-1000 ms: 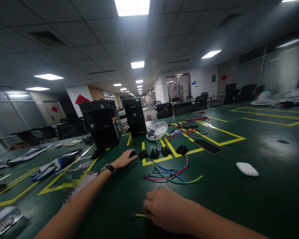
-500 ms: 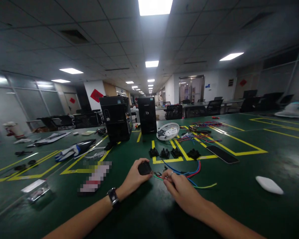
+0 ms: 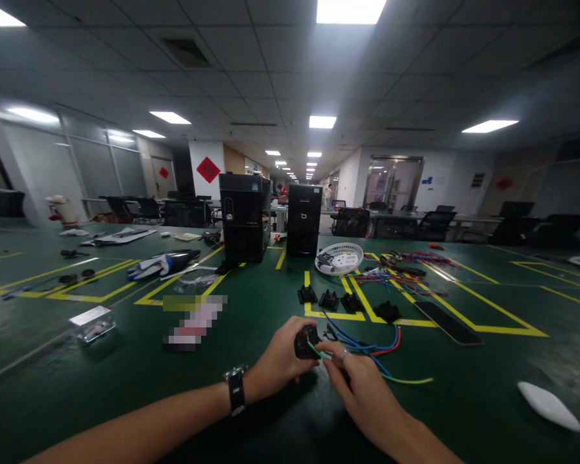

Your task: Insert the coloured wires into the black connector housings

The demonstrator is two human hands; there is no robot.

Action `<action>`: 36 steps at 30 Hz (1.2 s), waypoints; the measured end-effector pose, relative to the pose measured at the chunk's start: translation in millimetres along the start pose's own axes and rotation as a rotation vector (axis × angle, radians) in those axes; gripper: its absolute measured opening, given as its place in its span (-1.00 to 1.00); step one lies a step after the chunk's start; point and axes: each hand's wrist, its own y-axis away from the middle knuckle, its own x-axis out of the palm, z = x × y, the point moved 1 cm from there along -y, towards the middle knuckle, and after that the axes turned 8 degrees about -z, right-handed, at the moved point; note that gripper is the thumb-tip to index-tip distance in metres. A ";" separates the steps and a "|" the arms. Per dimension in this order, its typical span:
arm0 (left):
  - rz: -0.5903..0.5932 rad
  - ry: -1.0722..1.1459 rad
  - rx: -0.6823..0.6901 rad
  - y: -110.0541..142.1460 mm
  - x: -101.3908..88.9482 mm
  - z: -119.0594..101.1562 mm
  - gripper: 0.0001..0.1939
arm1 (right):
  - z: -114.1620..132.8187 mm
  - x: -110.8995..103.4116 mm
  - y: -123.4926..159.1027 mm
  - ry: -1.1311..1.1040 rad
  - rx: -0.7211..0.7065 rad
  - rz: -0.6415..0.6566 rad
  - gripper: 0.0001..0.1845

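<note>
My left hand [image 3: 278,364], with a watch on its wrist, grips a small black connector block [image 3: 305,341] just above the green table. My right hand [image 3: 360,383] pinches a green wire [image 3: 314,350] whose end meets the block. Behind my hands lies a loose bundle of coloured wires [image 3: 367,345], red, blue and green. Several more black connector blocks [image 3: 328,299] stand in a row on the yellow line further back.
Two black computer towers [image 3: 244,216] stand at the back, beside a white basket [image 3: 341,258]. A dark phone [image 3: 447,322] lies to the right and a white oval object [image 3: 548,405] at the far right. More wires [image 3: 406,267] lie beyond, tools and a clear box [image 3: 93,324] to the left.
My left hand took a black block from the row and drew it toward me. My right hand rose from the table's near edge with a wire and met the block.
</note>
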 end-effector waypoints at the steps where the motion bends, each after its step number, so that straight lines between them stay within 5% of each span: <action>1: 0.002 0.002 0.004 -0.4 0.3 1.1 -0.45 | 0.6 0.2 -0.3 0.002 -0.001 -0.002 -0.66; 26: -0.052 -0.009 0.102 -2.5 4.8 4.1 -0.31 | 1.6 6.6 0.5 -0.023 0.018 0.000 -0.65; 36: 0.015 0.017 0.188 1.2 1.8 -13.4 -0.29 | 2.7 4.5 -2.0 0.008 0.058 -0.031 -0.66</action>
